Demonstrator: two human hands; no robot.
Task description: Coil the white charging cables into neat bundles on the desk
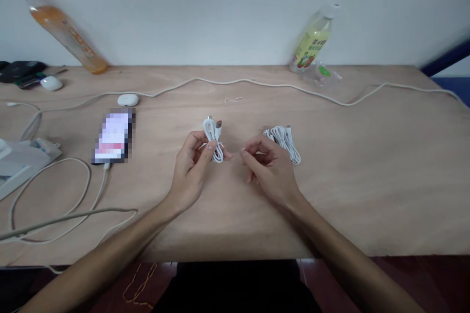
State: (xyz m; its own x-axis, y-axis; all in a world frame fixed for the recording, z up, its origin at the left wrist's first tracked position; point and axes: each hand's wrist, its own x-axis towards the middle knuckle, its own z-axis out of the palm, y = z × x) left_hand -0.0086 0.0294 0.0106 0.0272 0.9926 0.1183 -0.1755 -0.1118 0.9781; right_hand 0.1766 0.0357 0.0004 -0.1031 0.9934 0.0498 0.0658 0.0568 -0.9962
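A coiled white USB cable (pixel 212 138) is pinched between the thumb and fingers of my left hand (pixel 191 160), its two plugs pointing up. To the right, my right hand (pixel 270 168) has thumb and forefinger pressed together. A tiny whitish bit shows at their tips, too small to name. Just behind that hand lies a bundle of white cables (pixel 284 141), partly hidden by it. A thin white tie (pixel 232 101) lies on the wooden table (pixel 348 181), beyond both hands.
Left of my hands, a phone (pixel 113 136) is plugged into a pale cord, near a white earbud case (pixel 128 100). Against the wall lean an orange drink bottle (pixel 69 39) and a yellow-green bottle (pixel 312 41). A long white cord (pixel 257 83) crosses the back.
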